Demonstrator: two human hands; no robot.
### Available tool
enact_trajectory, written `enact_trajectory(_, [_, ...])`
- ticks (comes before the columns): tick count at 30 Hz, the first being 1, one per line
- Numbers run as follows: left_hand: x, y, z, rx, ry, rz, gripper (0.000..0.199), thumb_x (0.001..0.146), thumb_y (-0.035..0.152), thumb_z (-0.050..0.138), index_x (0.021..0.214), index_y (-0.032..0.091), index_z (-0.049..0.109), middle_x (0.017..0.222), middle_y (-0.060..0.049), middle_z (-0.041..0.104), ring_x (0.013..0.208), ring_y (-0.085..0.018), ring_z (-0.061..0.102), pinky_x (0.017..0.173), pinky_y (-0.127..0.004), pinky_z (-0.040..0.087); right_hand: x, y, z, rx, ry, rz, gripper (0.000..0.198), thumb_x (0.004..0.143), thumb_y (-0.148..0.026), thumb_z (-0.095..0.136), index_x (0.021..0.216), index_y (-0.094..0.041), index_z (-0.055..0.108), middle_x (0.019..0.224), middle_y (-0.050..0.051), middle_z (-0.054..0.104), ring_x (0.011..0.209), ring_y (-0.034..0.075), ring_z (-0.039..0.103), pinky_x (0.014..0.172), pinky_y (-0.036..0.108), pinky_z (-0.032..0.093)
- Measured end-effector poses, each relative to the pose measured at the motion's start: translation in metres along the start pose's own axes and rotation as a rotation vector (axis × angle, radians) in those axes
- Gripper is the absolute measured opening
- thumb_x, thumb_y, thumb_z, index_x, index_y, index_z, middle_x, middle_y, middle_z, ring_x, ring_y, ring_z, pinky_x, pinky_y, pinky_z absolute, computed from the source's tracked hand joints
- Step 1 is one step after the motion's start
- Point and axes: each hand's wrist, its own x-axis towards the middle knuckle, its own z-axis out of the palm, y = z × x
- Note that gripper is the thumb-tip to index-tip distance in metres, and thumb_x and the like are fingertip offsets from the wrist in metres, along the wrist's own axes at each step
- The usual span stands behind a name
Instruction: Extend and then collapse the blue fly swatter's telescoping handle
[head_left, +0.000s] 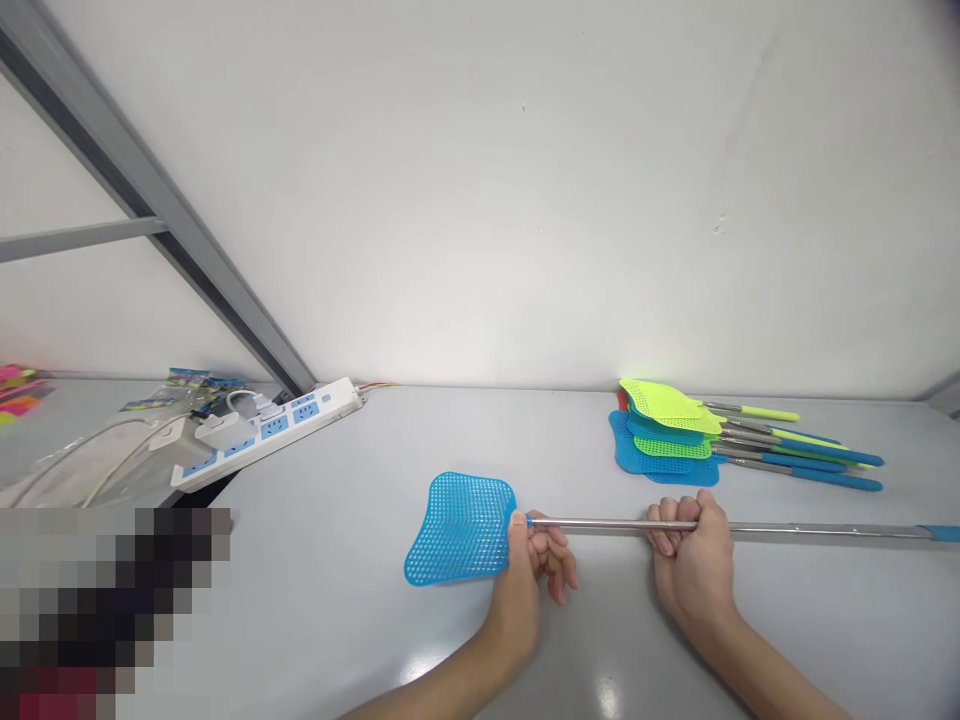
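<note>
A blue fly swatter [461,530] with a long metal telescopic rod spans the front of the table, its perforated head to the left. My left hand [523,570] pinches the base of the head where it joins the rod, thumb on top and the other fingers loosely curled beneath. Farther right, my right hand [694,545] is wrapped round the middle of the extended rod. The swatter's blue grip reaches the right edge of the view. Behind my right hand lies a pile of yellow, green and blue fly swatters [664,430], their rods short and their handles pointing right.
A white power strip [281,430] with plugs and cables lies at the left against a grey metal post [187,240]. Beyond it are plastic packets [191,385] and blurred bright pieces [15,390]. A white wall [480,200] bounds the table's back. A pixelated patch covers the lower left.
</note>
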Motion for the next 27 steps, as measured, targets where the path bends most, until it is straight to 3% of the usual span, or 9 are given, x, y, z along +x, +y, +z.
enact_trajectory(27, [-0.0031, 0.0007, 0.0041, 0.016, -0.002, 0.000, 0.051, 0.079, 0.054, 0.015, 0.065, 0.016, 0.046, 0.044, -0.001, 0.051, 0.037, -0.009, 0.039, 0.044, -0.022, 0.030, -0.0061, 0.0015, 0.0033, 0.015, 0.014, 0.027, 0.036, 0.077, -0.034, 0.040, 0.049, -0.020, 0.022, 0.038, -0.009, 0.022, 0.031, 0.007, 0.024, 0.036, 0.023, 0.022])
